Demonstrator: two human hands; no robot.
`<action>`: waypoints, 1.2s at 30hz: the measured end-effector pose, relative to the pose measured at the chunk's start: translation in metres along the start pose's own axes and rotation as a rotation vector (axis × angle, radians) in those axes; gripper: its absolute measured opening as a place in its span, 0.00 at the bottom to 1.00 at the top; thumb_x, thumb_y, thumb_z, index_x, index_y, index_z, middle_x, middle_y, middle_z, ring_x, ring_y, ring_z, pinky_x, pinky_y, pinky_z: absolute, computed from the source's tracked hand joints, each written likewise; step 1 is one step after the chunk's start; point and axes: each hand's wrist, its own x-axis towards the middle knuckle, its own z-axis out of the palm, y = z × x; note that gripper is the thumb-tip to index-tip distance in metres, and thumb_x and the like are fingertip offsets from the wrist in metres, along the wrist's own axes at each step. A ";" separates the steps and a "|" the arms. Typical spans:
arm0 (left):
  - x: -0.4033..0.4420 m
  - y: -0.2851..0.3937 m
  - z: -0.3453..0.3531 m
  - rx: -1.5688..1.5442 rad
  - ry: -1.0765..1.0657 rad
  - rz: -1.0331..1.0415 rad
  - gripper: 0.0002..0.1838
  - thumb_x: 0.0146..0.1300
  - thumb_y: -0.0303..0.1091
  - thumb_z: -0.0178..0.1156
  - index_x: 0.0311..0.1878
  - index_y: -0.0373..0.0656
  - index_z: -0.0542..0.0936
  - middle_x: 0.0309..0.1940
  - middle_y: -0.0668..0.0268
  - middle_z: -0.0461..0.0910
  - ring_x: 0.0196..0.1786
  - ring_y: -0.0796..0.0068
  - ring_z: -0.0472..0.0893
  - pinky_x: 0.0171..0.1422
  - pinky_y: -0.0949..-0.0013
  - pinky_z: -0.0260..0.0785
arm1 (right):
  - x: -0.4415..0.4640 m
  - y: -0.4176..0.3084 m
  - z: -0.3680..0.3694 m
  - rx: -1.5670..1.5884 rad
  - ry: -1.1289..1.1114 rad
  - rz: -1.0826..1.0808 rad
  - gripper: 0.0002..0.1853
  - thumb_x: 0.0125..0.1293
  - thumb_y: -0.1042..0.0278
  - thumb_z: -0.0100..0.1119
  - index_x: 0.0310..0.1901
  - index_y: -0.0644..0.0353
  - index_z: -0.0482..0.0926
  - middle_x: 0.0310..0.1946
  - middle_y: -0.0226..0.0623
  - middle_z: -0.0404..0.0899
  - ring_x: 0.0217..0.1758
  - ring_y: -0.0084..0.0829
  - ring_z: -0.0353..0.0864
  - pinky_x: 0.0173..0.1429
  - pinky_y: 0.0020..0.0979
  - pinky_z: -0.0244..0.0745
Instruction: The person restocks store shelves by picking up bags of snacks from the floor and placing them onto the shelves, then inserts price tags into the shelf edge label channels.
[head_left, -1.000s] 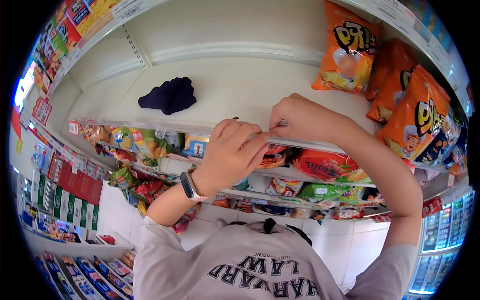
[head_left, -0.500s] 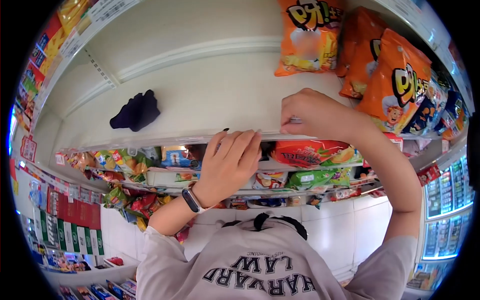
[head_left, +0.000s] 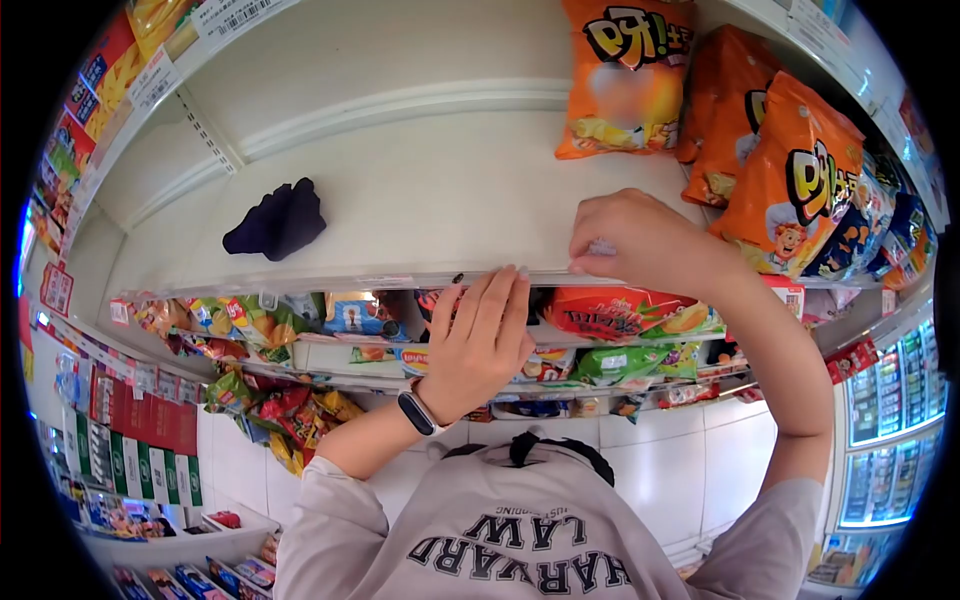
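Note:
My left hand (head_left: 482, 345), with a fitness band (head_left: 417, 412) on its wrist, rests its outstretched fingers on the front edge strip (head_left: 380, 283) of a white shelf. It holds nothing that I can see. Just above that edge, farther right, my right hand (head_left: 640, 243) is curled closed. A small pale, crumpled-looking scrap (head_left: 601, 246) shows between its fingers; its kind is unclear. On the shelf board (head_left: 430, 190), to the left of both hands, lies a bunched dark cloth (head_left: 277, 220).
Orange snack bags (head_left: 625, 90) stand at the shelf's right end, with blue bags (head_left: 850, 228) beside them. Lower shelves hold more packets, including a red bag (head_left: 610, 312) and a green bag (head_left: 625, 362). Lit drink coolers (head_left: 893, 430) stand at the right.
My left hand has shifted a little to the right along the shelf edge. My right hand has moved slightly right and nearer, and more of the pale scrap shows in it.

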 end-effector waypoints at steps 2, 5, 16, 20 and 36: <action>0.000 0.000 0.000 0.001 0.003 -0.004 0.22 0.48 0.33 0.57 0.49 0.38 0.78 0.52 0.62 0.75 0.51 0.70 0.77 0.59 0.61 0.61 | 0.003 0.001 -0.005 0.056 0.095 -0.014 0.05 0.56 0.73 0.63 0.32 0.65 0.81 0.29 0.36 0.79 0.34 0.35 0.79 0.39 0.32 0.72; -0.001 0.003 0.002 -0.067 0.007 -0.033 0.23 0.47 0.27 0.58 0.51 0.36 0.77 0.53 0.58 0.75 0.50 0.63 0.77 0.58 0.59 0.62 | 0.011 -0.013 -0.012 0.372 0.194 0.117 0.06 0.57 0.77 0.62 0.38 0.64 0.80 0.30 0.33 0.82 0.32 0.22 0.79 0.36 0.25 0.71; 0.000 0.002 0.002 -0.051 0.019 -0.021 0.22 0.46 0.27 0.56 0.49 0.35 0.78 0.52 0.58 0.75 0.51 0.64 0.77 0.52 0.61 0.66 | 0.008 -0.025 0.023 0.598 0.236 0.371 0.06 0.62 0.77 0.61 0.35 0.65 0.73 0.28 0.35 0.84 0.32 0.13 0.77 0.34 0.18 0.70; 0.000 0.002 0.003 -0.049 0.032 -0.020 0.22 0.46 0.27 0.56 0.48 0.35 0.78 0.52 0.58 0.76 0.50 0.64 0.77 0.52 0.63 0.66 | 0.008 -0.025 0.024 0.616 0.267 0.372 0.06 0.63 0.76 0.61 0.35 0.65 0.73 0.27 0.35 0.84 0.32 0.12 0.76 0.34 0.18 0.70; -0.001 0.002 0.005 -0.048 0.029 -0.012 0.22 0.46 0.27 0.56 0.49 0.35 0.78 0.52 0.59 0.75 0.51 0.64 0.77 0.51 0.63 0.66 | 0.011 -0.029 0.025 0.548 0.297 0.316 0.06 0.62 0.77 0.61 0.35 0.66 0.73 0.26 0.32 0.82 0.32 0.12 0.75 0.36 0.18 0.70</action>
